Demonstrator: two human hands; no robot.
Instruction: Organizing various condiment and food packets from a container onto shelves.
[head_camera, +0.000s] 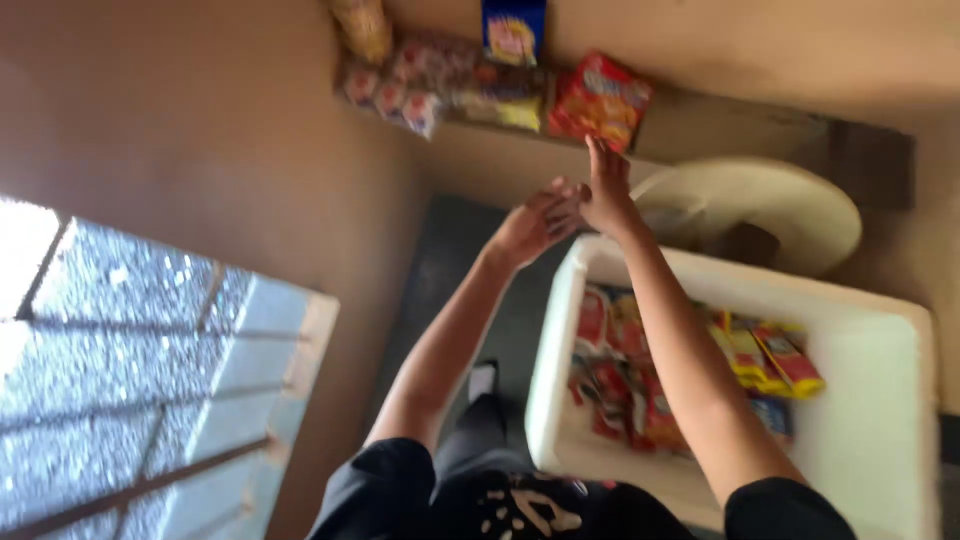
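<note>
Against the tan wall a narrow shelf (700, 120) is carrying snack packs, and the right hand (606, 195) is reaching up, open fingers (600, 155) touching the red packet (600, 100) directly beyond the fingertips. The left hand (535, 225), loosely curled and holding nothing, is hanging just behind, farther from the packet.

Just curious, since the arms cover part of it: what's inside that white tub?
The white tub holds red and yellow snack packets, lying loose. The right arm covers the middle packets, so their number and what lies underneath cannot be told.

Glossy plastic snack packets (600, 100), smooth white plastic tub (870, 400), matt plastered wall (200, 110).
</note>
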